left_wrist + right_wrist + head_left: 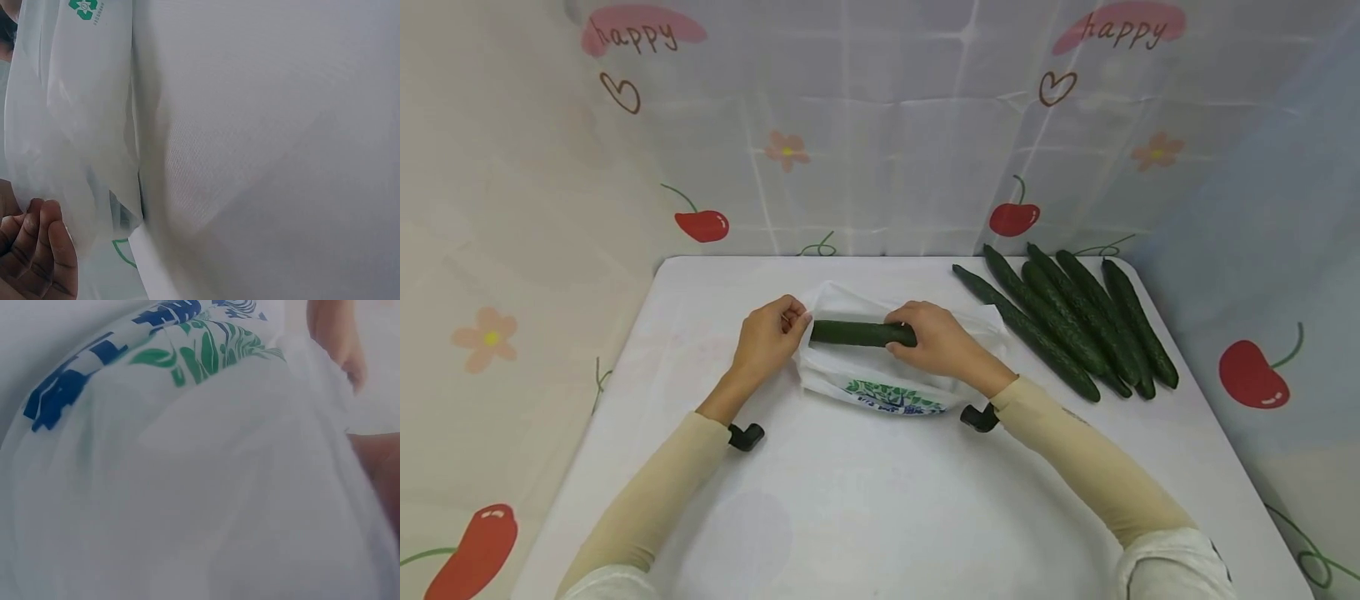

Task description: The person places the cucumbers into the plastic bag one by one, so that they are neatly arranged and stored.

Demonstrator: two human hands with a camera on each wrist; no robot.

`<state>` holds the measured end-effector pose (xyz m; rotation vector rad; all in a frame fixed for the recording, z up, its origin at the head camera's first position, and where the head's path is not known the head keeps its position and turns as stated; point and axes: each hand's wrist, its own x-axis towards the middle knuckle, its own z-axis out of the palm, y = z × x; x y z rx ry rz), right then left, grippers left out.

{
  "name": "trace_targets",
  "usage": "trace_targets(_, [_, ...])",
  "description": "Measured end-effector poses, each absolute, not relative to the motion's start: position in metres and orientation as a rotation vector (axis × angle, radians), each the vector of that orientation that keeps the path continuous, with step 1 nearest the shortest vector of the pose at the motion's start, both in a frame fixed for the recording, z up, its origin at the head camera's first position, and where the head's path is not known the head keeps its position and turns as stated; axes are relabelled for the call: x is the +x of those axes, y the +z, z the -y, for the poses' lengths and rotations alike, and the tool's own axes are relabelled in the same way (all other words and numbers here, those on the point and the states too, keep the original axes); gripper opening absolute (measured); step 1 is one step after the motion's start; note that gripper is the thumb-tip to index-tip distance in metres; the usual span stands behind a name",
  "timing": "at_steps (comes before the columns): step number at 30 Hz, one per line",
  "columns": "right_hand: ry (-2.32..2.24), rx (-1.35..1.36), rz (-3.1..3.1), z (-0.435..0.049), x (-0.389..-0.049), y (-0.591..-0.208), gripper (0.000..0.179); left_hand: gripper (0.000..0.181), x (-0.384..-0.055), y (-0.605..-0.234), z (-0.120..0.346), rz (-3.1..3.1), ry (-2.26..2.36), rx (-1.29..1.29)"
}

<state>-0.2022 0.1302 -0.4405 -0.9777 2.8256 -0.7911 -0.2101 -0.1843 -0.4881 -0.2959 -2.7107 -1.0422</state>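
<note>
A white plastic bag (pixel 868 375) with green and blue print lies on the table's middle. Across its top runs a dark green cucumber (pixel 853 334), lying sideways. My right hand (pixel 942 340) grips this cucumber near its right end, thumb in front and fingers behind. At the bag's left edge, my left hand (pixel 769 337) pinches the thin plastic, close to the cucumber's left end. The left wrist view shows the fingers of the left hand (pixel 40 250) at the bag's border. White plastic fills most of the right wrist view, with the right hand (pixel 380 472) partly visible at its edge.
Several cucumbers (pixel 1067 321) lie side by side at the back right of the white table (pixel 865 500), the nearest one close to the bag's right side. A printed curtain (pixel 880 167) hangs behind the table and along both sides. Black wrist devices (pixel 747 437) sit under both wrists.
</note>
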Motion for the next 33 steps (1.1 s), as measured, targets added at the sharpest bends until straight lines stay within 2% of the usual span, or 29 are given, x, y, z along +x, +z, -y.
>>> trace_targets(14, [-0.654, -0.845, -2.873, -0.124, -0.204, -0.442, 0.042, 0.015, -0.208, -0.485, 0.188, 2.702, -1.034, -0.289])
trace_targets(33, [-0.386, -0.862, -2.960, -0.130, -0.207, -0.457, 0.040, 0.013, -0.209, -0.485, 0.193, 2.678, -1.027, -0.297])
